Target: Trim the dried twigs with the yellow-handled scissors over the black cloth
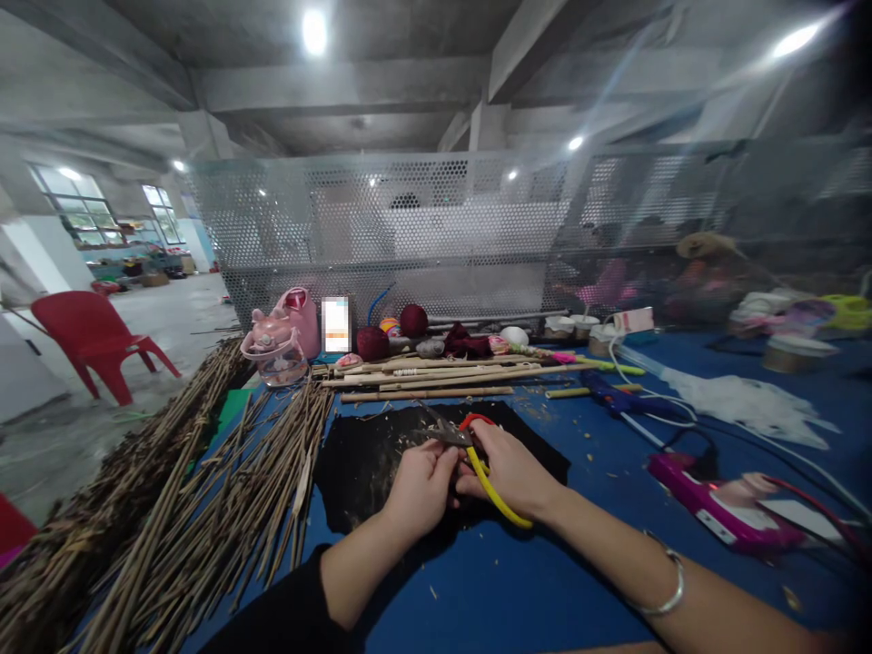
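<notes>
In front of me my right hand (504, 468) is closed around a pair of pruning shears (500, 500) with one yellow and one red handle. Their metal blades point up and left, above the fingers of my left hand (419, 486). That hand is closed with its fingertips close to my right fingers, and whatever it grips is hidden. Both hands are over a black cloth (354, 463) strewn with small plant scraps. Left of the cloth lies a loose spread of thin dry stalks (252, 481).
Bamboo sticks (436, 377) and dark red yarn balls (413, 320) lie at the back of the blue table (477, 590). A pink jug, a phone (336, 325) and a perforated metal screen stand there too. Rightward are a blue glue gun, cables and a magenta power strip (722, 509).
</notes>
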`<act>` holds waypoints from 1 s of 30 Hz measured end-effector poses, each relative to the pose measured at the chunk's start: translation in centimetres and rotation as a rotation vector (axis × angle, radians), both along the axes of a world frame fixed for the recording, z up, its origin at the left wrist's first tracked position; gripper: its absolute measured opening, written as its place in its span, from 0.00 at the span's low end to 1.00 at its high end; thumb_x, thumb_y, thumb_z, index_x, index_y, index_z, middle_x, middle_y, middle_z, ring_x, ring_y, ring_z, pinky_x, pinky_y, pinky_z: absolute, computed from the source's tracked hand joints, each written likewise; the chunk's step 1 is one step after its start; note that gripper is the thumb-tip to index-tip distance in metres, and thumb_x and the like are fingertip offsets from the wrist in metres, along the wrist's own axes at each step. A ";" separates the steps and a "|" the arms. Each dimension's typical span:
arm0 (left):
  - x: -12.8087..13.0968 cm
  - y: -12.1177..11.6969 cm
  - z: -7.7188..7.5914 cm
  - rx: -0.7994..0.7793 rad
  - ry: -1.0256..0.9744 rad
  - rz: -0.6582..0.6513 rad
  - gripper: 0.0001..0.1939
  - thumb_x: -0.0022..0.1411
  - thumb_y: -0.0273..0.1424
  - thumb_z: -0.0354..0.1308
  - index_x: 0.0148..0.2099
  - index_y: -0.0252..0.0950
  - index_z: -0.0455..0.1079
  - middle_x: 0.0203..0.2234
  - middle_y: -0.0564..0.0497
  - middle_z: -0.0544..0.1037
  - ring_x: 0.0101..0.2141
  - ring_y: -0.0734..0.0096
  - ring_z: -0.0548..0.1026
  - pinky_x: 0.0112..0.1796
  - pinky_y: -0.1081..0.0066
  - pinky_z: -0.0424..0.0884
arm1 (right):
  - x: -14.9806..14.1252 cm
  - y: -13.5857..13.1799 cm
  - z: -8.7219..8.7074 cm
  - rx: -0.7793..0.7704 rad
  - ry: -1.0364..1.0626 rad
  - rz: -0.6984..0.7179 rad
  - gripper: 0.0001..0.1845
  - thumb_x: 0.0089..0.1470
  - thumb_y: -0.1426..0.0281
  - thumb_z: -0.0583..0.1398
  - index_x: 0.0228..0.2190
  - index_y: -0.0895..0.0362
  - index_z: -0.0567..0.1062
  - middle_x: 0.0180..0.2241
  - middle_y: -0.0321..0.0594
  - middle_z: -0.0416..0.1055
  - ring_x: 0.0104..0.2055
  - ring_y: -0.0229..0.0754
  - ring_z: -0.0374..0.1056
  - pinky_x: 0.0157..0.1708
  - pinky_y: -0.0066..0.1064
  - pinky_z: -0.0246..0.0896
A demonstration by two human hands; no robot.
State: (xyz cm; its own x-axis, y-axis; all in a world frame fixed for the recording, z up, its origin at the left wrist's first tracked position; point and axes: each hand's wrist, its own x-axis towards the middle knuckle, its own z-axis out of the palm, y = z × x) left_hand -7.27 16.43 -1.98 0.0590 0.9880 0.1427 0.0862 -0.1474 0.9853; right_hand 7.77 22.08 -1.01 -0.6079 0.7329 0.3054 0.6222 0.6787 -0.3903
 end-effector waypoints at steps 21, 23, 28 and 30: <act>-0.1 0.0 0.2 -0.020 0.008 0.110 0.16 0.56 0.42 0.48 0.30 0.33 0.66 0.20 0.53 0.69 0.17 0.79 0.64 0.16 0.77 0.65 | -0.2 -0.1 0.0 -0.070 -0.069 -0.072 0.20 0.45 0.52 0.56 0.29 0.55 0.64 0.22 0.37 0.67 0.22 0.37 0.61 0.21 0.26 0.46; -0.1 0.0 0.2 -0.035 -0.022 0.124 0.16 0.55 0.41 0.49 0.29 0.33 0.66 0.20 0.53 0.70 0.17 0.79 0.64 0.16 0.78 0.64 | -0.2 -0.3 0.2 -0.034 -0.097 -0.103 0.20 0.44 0.52 0.57 0.30 0.55 0.63 0.22 0.36 0.67 0.23 0.38 0.62 0.22 0.26 0.46; -0.1 0.0 0.3 -0.033 -0.043 0.114 0.16 0.54 0.41 0.52 0.32 0.32 0.68 0.20 0.52 0.71 0.17 0.78 0.64 0.15 0.79 0.60 | -0.2 -0.4 0.6 0.056 -0.112 -0.098 0.24 0.36 0.53 0.62 0.31 0.56 0.63 0.30 0.39 0.67 0.31 0.42 0.63 0.28 0.29 0.51; -0.1 0.0 0.3 -0.016 -0.057 0.112 0.15 0.53 0.40 0.52 0.35 0.32 0.69 0.20 0.52 0.71 0.18 0.77 0.65 0.15 0.79 0.60 | -0.2 -0.3 0.6 0.083 -0.102 -0.069 0.24 0.35 0.54 0.63 0.31 0.56 0.63 0.31 0.40 0.66 0.34 0.43 0.62 0.32 0.31 0.52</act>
